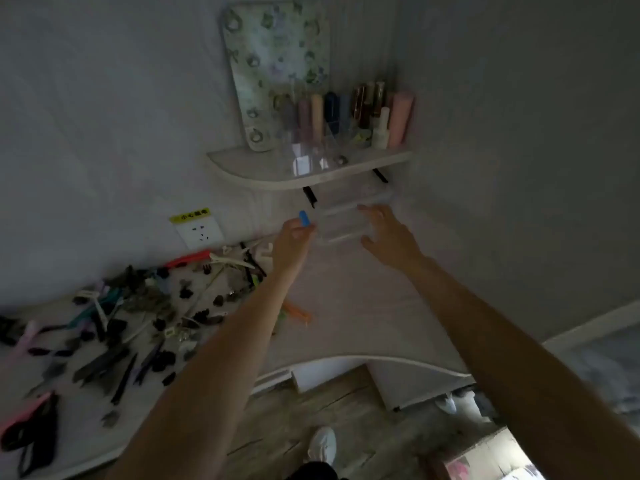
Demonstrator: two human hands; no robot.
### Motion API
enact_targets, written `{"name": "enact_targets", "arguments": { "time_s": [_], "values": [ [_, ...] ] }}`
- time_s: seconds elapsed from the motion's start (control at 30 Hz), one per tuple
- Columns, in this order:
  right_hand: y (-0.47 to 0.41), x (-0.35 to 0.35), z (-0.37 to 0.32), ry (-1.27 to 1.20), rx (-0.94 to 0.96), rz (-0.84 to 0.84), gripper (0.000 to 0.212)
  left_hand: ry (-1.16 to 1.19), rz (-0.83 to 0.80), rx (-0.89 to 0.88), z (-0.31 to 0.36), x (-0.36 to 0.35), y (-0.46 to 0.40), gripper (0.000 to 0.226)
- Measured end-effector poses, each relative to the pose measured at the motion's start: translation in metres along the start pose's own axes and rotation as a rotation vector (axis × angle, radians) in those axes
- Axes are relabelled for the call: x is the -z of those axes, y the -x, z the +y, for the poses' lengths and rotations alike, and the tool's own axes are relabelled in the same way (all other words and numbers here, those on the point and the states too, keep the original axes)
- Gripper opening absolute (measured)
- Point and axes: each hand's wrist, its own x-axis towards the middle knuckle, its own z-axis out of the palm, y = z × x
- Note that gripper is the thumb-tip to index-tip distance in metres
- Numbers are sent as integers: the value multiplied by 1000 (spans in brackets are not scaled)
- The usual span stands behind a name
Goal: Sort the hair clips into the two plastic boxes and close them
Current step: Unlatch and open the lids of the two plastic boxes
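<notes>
Clear plastic boxes (341, 220), rectangular and see-through, stacked at the back of the pale table (363, 306) under a rounded corner shelf (263, 174); edges faint and blurred in the dim light. Flanked on both sides by hands. Left hand (292, 242) just at the stack's left edge, fingers curled, a blue cap (304, 218) over one fingertip; whether it grips the plastic cannot be told. Right hand (388, 237) at the stack's right side, fingers spread apart and loosely bent, thumb low, close to the front box; contact not clear.

Hair clips (138, 323) well apart from the boxes, strewn over the table's left half: long thin dark ones, small black claw shapes, a few orange, pink and teal pieces, a red one (187, 259) near the wall. None inside the boxes as far as can be seen.

On the shelf, upright tubes and bottles (346, 112) in a clear holder, a flowered board (277, 71) leaning on the wall. White wall socket (199, 232) with a yellow label below left of the shelf. Wood-pattern floor (311, 410) and a white shoe (322, 445) beneath.
</notes>
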Motion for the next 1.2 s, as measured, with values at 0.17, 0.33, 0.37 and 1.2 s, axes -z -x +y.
{"name": "enact_targets", "arguments": {
  "time_s": [0.17,0.33,0.37,1.2],
  "values": [
    [-35,-18,12,-51,-31,19,67,133,-35,152,15,-17,-41,59],
    [-38,-18,5,-149,-79,199,49,-24,22,67,28,-21,-46,48],
    [-33,-16,2,-168,-81,230,46,6,33,51,31,-20,-40,40],
    [121,-70,35,-266,-614,-27,31,-328,-299,55,-80,4,82,29]
  ]
}}
